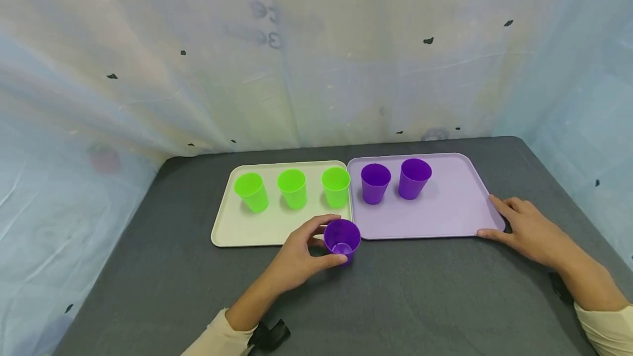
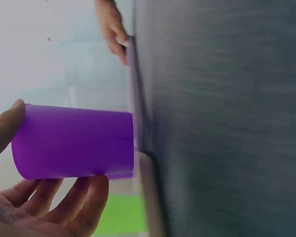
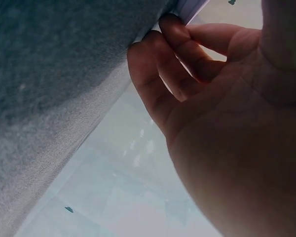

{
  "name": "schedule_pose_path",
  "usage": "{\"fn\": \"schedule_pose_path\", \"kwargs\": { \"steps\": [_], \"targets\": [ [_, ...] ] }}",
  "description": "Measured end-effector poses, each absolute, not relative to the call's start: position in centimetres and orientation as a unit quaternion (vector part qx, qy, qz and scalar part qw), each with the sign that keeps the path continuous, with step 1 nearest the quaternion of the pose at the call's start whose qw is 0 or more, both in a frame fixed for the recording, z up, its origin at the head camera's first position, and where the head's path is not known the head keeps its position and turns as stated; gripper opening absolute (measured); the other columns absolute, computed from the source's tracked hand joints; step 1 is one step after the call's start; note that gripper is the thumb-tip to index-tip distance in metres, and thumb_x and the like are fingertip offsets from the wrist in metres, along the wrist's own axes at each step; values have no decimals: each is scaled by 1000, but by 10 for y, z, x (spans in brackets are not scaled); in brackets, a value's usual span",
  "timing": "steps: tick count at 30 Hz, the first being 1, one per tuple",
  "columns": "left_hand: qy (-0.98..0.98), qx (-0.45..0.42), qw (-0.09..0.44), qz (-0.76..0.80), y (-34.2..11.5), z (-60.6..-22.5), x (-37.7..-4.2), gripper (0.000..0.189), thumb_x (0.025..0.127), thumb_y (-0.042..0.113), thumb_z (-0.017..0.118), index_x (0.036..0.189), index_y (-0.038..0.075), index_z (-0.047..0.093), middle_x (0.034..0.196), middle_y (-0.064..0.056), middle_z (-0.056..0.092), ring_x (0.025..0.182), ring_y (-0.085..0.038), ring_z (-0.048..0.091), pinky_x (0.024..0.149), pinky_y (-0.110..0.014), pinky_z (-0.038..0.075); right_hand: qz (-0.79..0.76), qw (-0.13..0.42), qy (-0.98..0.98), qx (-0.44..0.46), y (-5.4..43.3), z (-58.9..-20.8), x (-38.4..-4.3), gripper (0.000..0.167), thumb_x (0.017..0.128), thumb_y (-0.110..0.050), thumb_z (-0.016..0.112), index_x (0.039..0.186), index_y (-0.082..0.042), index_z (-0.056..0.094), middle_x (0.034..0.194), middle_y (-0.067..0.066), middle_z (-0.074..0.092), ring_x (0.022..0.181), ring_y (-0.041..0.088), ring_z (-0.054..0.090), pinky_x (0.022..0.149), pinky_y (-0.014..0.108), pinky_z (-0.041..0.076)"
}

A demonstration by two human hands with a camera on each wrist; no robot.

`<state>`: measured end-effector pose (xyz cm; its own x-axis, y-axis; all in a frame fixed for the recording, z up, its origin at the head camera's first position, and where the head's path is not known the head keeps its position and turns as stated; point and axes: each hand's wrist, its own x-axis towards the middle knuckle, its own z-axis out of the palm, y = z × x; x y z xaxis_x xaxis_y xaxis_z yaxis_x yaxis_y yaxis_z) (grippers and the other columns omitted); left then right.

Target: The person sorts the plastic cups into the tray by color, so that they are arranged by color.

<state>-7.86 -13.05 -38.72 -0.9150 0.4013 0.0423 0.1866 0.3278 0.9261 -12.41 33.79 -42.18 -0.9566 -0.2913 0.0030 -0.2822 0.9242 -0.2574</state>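
My left hand [image 1: 299, 257] grips a purple cup [image 1: 342, 238] between thumb and fingers, in front of the place where two trays meet. In the left wrist view the cup [image 2: 79, 143] lies across the picture, the thumb at its rim end and the fingertips along its side. At the lilac tray [image 1: 445, 216], my right hand [image 1: 531, 232] holds the near right corner, thumb on the front edge and fingers along the right edge. Two more purple cups, one on the left [image 1: 375, 184] and one beside it [image 1: 413, 180], stand upright on that tray.
A cream tray [image 1: 232, 235] adjoins the lilac one on the left. On it stand three green cups: left [image 1: 253, 194], middle [image 1: 294, 190] and right [image 1: 337, 188]. Both trays rest on a dark grey table [image 1: 420, 301], with pale sheeting [image 1: 346, 70] behind and at the sides.
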Motion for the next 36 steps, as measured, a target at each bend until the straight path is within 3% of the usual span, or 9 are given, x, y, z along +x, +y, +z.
{"fn": "schedule_pose_path", "kwargs": {
  "steps": [8,17,21,27,36],
  "targets": [
    [806,223,96,539,-100,-364,-95,70,78,23,87,140,24,54,135,8,59,114,-17,63,95,-34,56,-130,-11,978,-160,337,-430,-118,92,85,-50,75,145,11,40,124,29,53,111,43,49,85,60,45],
    [793,225,101,558,-72,-362,-112,70,80,25,85,142,26,53,136,6,58,113,-24,63,98,-48,54,-125,-12,979,-159,335,-425,-120,92,86,-50,74,146,10,40,126,29,52,112,43,49,86,60,45],
    [782,234,102,568,-58,-365,-119,70,80,26,85,142,26,52,135,7,58,112,-25,64,97,-45,55,-120,-4,980,-159,333,-422,-121,93,86,-50,73,147,11,38,126,31,52,113,44,49,87,62,45],
    [786,243,99,559,-36,-365,-130,70,79,30,86,140,28,53,135,8,58,108,-17,65,92,-30,56,-116,9,981,-155,333,-419,-121,94,87,-51,72,148,11,36,128,32,51,114,46,48,89,63,44],
    [796,259,90,540,-3,-360,-147,71,78,30,86,140,25,54,132,4,60,104,-9,63,89,-23,56,-112,12,982,-149,333,-417,-122,94,87,-53,71,147,10,37,127,32,51,113,45,49,88,63,45]
  ]
}}
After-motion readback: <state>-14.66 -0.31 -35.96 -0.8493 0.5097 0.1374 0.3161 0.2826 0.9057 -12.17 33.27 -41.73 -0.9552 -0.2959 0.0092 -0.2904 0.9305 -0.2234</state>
